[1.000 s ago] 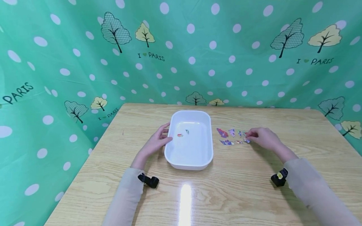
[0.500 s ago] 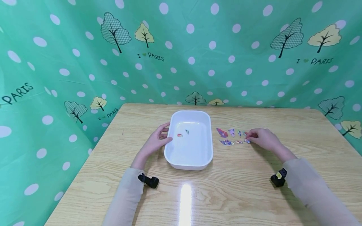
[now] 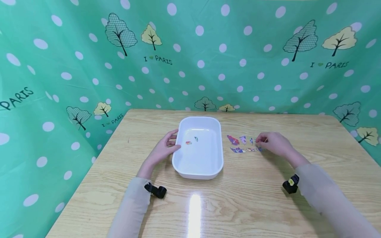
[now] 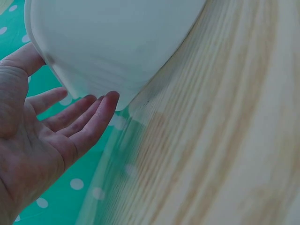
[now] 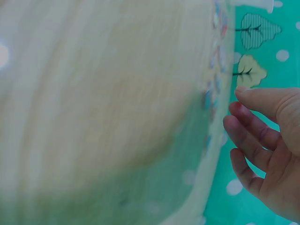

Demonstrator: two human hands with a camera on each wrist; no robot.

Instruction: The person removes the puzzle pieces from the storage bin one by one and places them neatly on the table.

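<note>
My left hand (image 3: 162, 150) holds the left side of a white plastic tub (image 3: 208, 174), thumb over the rim and the other fingers against the outer wall. Two small colourful cut-out pieces, one reddish piece (image 3: 189, 143) and one greenish piece (image 3: 196, 139), lie inside on its floor. My right hand (image 3: 275, 143) is at the right end of several flat, printed pieces on the table. In the right wrist view, a gap separates the thumb and index fingertip, and nothing shows between them. Beneath the fingers sits a bluish piece (image 3: 259, 149), partly hidden.
Left of that hand are a red-purple piece (image 3: 233, 140), a lilac piece (image 3: 242, 140) and a dark purple piece (image 3: 236, 150), laid out in two rows. The wooden table (image 3: 232, 205) ends at a green dotted curtain (image 3: 221, 66) behind it.
My right hand has lifted slightly and shifted a little left, covering the end piece seen by its fingertips before. My left hand and the tub have stayed in place.
</note>
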